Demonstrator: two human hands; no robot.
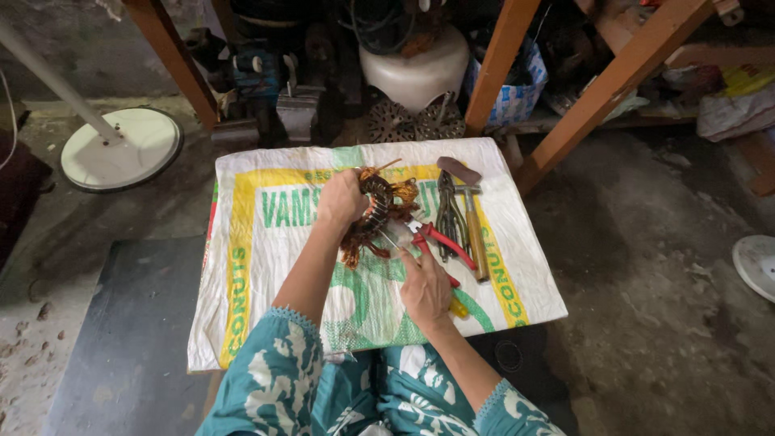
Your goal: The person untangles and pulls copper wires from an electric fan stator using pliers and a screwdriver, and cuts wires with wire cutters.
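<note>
Spread over the dusty workshop floor, a white woven sack (pixel 266 266) carries the work.
Left hand (pixel 341 200) clamps the brown copper-wound coil ring (pixel 379 211); right hand (pixel 425 287) grips a yellow-handled tool (pixel 457 308) against it, red-handled pliers (pixel 436 238) just right.

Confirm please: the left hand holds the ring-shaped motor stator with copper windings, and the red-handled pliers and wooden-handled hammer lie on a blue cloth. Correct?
Not quite. The head view shows the pliers and hammer on a white printed woven sack, not blue cloth. The left hand does hold the stator.
</note>
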